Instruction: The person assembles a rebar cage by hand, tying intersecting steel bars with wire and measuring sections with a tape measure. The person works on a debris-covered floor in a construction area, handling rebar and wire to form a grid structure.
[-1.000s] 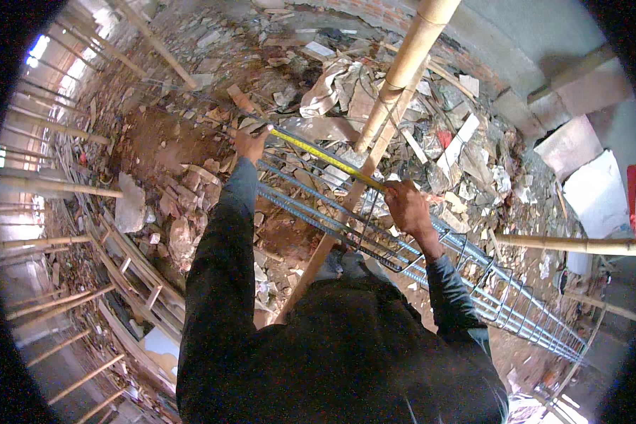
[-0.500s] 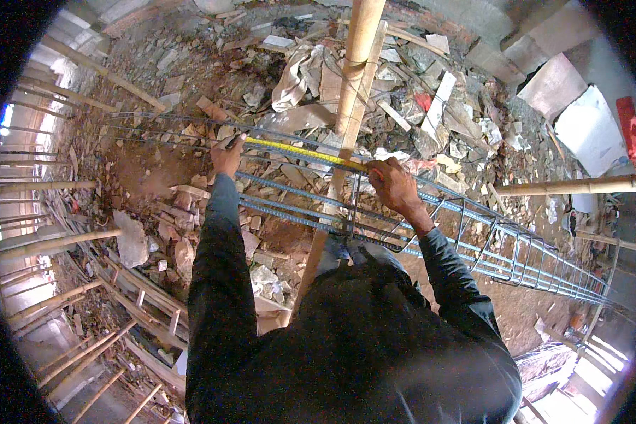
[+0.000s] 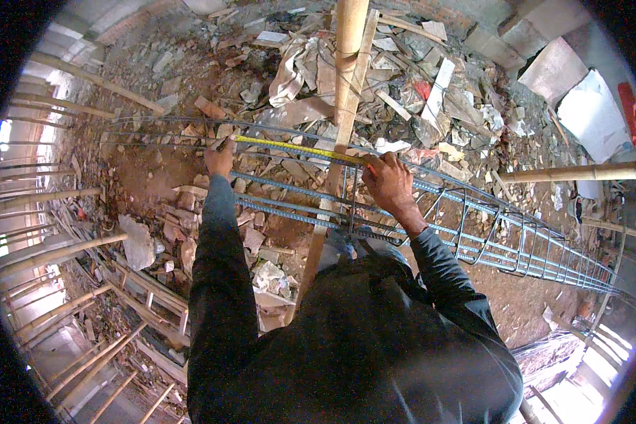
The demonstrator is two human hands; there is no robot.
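Note:
A yellow tape measure [image 3: 297,147] is stretched along the upper steel bars of a long rebar cage [image 3: 498,244]. My left hand [image 3: 220,158] is closed around the tape's left end, above the bare bars. At its other end, my right hand [image 3: 390,185] pinches the tape against the bars, close to the first upright stirrup [image 3: 352,194]. A small orange-red bit shows by my right fingers; I cannot tell what it is. Square stirrups ring the bars to the right, and to the left the bars run on without them.
A thick bamboo pole [image 3: 351,56] and a wooden batten [image 3: 360,92] stand beyond and under the cage. Rubble and broken boards cover the ground. Another bamboo pole [image 3: 572,173] juts in at right, near a white panel [image 3: 593,116]. Several bamboo poles line the left.
My left hand has shifted slightly left and down with its end of the tape. My right hand stays at the stirrup, its fingers slightly lower. The view has turned a little.

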